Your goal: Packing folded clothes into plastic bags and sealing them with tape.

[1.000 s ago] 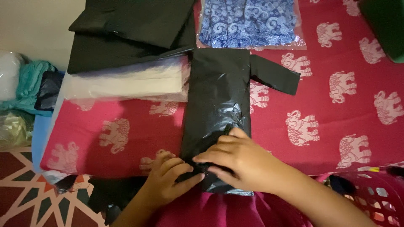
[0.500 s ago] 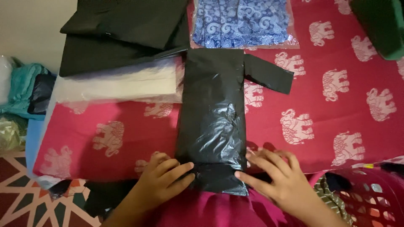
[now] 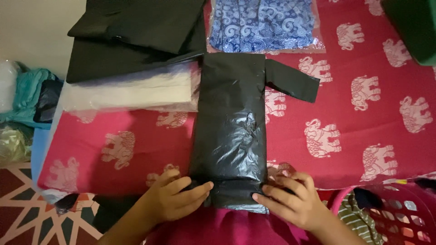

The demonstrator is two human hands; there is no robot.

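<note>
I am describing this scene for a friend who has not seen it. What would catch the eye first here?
First comes the shiny black plastic-wrapped garment, lying flat in the middle on the red cloth with white elephants. The left hand and right hand press on its near edge from either side. Behind it lies a blue patterned packet, and a pink basket sits at the lower right.

We see one view only, from a camera worn on the head, looking steeply down from close above. It faces forward across a red cloth (image 3: 354,136) that fills most of the frame. Our left hand (image 3: 175,199) and right hand (image 3: 290,202) enter at the bottom edge, nearest the lens. There is no second view to share anything.
</note>
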